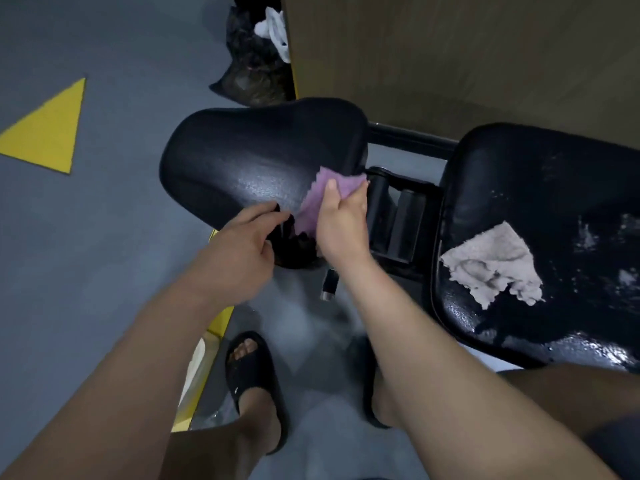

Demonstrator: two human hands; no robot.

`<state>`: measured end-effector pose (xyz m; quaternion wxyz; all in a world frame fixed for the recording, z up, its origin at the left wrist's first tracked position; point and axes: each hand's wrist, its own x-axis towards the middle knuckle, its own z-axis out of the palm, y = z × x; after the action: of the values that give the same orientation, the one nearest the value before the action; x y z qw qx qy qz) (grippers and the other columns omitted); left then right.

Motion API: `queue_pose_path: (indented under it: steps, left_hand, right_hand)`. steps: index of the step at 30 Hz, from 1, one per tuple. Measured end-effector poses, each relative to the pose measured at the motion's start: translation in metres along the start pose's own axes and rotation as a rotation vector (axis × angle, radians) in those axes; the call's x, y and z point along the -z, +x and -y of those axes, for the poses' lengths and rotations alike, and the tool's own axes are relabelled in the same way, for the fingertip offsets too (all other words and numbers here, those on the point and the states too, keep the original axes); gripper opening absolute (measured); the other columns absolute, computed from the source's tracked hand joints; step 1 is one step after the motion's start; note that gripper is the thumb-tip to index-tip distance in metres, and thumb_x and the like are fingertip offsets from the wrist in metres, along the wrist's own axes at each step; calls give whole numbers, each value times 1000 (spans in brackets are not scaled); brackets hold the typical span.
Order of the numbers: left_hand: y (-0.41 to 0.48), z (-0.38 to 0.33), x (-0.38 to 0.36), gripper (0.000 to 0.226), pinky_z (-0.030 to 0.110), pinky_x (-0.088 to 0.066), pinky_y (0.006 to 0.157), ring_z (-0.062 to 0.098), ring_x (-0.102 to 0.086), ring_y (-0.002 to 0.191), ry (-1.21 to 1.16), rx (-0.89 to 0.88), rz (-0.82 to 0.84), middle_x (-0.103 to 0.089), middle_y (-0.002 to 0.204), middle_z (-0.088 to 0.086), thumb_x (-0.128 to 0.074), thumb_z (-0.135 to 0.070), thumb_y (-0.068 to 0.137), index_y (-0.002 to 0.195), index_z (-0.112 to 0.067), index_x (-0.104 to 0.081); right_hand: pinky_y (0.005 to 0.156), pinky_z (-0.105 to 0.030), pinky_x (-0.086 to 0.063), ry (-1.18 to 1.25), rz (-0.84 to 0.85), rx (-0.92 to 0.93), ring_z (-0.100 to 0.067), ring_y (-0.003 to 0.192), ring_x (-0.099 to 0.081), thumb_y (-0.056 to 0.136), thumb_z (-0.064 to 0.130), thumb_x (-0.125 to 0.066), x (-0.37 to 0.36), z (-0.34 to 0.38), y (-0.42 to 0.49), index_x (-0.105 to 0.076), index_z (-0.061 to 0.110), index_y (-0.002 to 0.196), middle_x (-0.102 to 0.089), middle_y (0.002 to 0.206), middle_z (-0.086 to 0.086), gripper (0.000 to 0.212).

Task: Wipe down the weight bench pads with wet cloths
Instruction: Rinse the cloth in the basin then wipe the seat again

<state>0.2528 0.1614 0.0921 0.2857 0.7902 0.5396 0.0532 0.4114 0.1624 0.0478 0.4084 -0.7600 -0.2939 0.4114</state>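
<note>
Gripping purple cloth (320, 200) on seat pad (242, 150) with right hand (343, 225), clutching its edge with left hand (239, 244); leaving second cloth (491, 268) on second pad (554, 181).

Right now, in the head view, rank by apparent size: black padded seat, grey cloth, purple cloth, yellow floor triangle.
1. black padded seat
2. grey cloth and yellow floor triangle, too alike to rank
3. purple cloth, partly hidden by the right hand

The seat pad (263, 161) lay left of the back pad (540, 188). A towel (491, 268) lay on the back pad, a cloth (329, 199) on the seat pad.
</note>
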Motion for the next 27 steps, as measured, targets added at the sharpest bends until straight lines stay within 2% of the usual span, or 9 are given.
queue_pose_path:
  steps: [2, 6, 12, 15, 17, 19, 21, 24, 27]
  left_hand:
    - [1, 1, 1, 54, -5, -9, 105, 17, -39, 145, 34, -21, 16, -41, 158, 0, -51, 3, 94, 144, -17, -57]
    - [3, -1, 8, 48, 5, -17, 110, 12, -40, 143, 50, -8, 49, -41, 157, -6, -58, -7, 96, 142, -21, -59]
    - [8, -5, 8, 46, 2, -17, 105, 12, -42, 140, 74, -24, 49, -46, 155, -1, -63, -11, 94, 140, -19, -62]
    - [10, -6, 8, 47, 12, -23, 110, 16, -43, 140, 79, -18, 84, -43, 157, -2, -63, -15, 95, 142, -20, -59]
    - [8, -6, 8, 49, 18, -27, 113, 18, -45, 139, 72, 4, 97, -41, 158, -4, -63, -16, 95, 144, -21, -58]
    - [5, -5, 7, 50, 27, -32, 117, 20, -46, 139, 68, 4, 110, -41, 158, -3, -64, -17, 95, 144, -21, -58]
    - [5, -5, 8, 47, 35, -36, 118, 22, -44, 140, 70, 6, 114, -43, 156, -3, -62, -23, 95, 142, -22, -60]
    - [12, -5, 11, 48, 41, -41, 112, 27, -49, 131, 92, -11, 91, -54, 142, -4, -53, -37, 86, 130, -24, -69]
    - [25, -2, 11, 25, 34, -42, 101, 28, -52, 113, 91, -75, -34, -56, 114, -10, -65, -29, 88, 110, -22, -75]
  right_hand:
    - [128, -42, -16, -63, 23, 24, -25, 157, -14, 107, 46, -37, 4, -2, 1, -2, 4, 162, -10, 171, -13, 78]
    - [127, -46, -7, -256, 57, 70, -18, 154, -5, 106, 54, -35, 7, -20, -42, 4, 16, 163, -3, 172, 2, 79]
    - [128, -36, -8, -8, -86, -3, -24, 158, -7, 107, 35, -44, -13, 5, -21, 0, 0, 161, -6, 171, -14, 78]
    - [126, -43, -21, -14, -117, -32, -29, 154, -22, 105, 45, -41, -7, 25, 35, -8, 4, 161, -20, 168, -15, 77]
    - [119, -49, -35, -19, -81, -82, -33, 143, -41, 97, 55, -36, 4, 37, 77, -23, 7, 157, -40, 157, -15, 77]
    - [114, -50, -40, -29, -64, -95, -33, 136, -49, 95, 56, -35, 7, 36, 88, -29, 9, 151, -48, 150, -13, 73]
    - [120, -48, -33, -75, -36, -19, -31, 146, -39, 99, 53, -39, 8, 30, 60, -20, 11, 158, -38, 159, -14, 75]
    - [128, -37, -14, -199, -15, 118, -26, 158, -11, 108, 35, -42, 4, 9, 10, -1, -2, 160, -8, 169, -20, 76]
    - [128, -35, -12, -274, -21, 82, -29, 158, -8, 109, 38, -38, 4, 16, 33, 4, -4, 159, -2, 170, -20, 78]
